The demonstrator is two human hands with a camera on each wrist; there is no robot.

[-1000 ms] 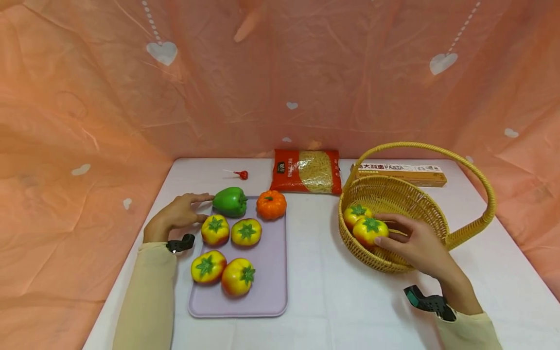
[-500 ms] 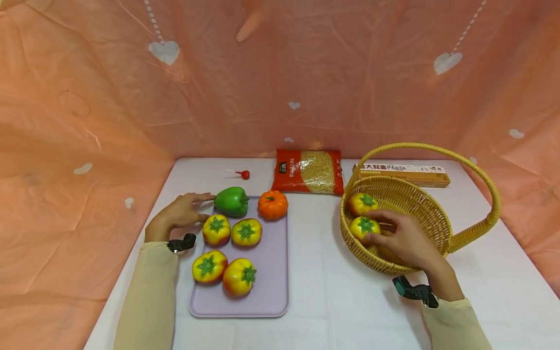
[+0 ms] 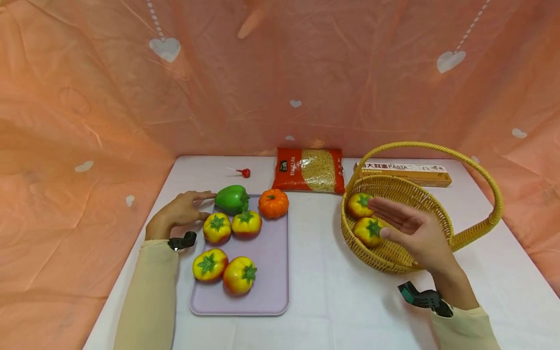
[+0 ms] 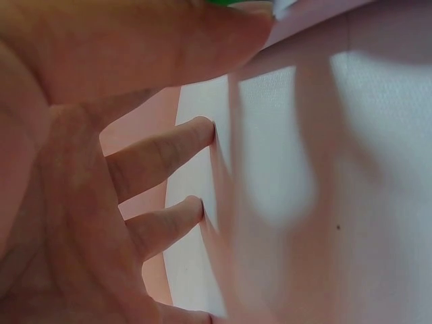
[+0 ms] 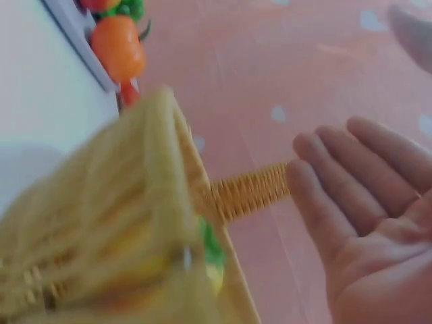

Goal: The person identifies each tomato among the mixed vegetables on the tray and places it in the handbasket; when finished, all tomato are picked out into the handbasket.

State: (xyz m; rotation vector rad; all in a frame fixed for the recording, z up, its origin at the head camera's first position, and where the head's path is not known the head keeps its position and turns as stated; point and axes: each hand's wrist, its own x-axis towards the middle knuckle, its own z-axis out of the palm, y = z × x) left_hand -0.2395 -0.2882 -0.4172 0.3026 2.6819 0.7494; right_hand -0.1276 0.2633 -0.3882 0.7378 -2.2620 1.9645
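Note:
My right hand (image 3: 417,236) hovers over the wicker basket (image 3: 437,214) with fingers straight and nothing in its grasp. Just left of its fingertips, two yellow-red persimmons lie inside the basket, a rear persimmon (image 3: 359,206) and a front persimmon (image 3: 366,234). In the right wrist view the flat palm (image 5: 378,277) faces the basket's side. At the lilac tray's (image 3: 267,291) left edge my left hand (image 3: 179,214) rests, index fingertip at the green bell pepper (image 3: 231,199) and thumb beside a persimmon (image 3: 217,227). Its other fingertips (image 4: 202,128) meet the white cloth in the left wrist view.
Several persimmons lie on the tray, such as the front persimmon (image 3: 239,275), with an orange pumpkin (image 3: 273,203) at its back corner. Behind stand a red pasta bag (image 3: 308,170), a lollipop (image 3: 245,172) and a pasta box (image 3: 420,175). The basket's tall handle (image 3: 492,194) arches up.
My right hand has let go of the front persimmon in the basket and straightened its fingers. A persimmon on the tray behind has rolled slightly back toward the pepper. The left hand stays in place.

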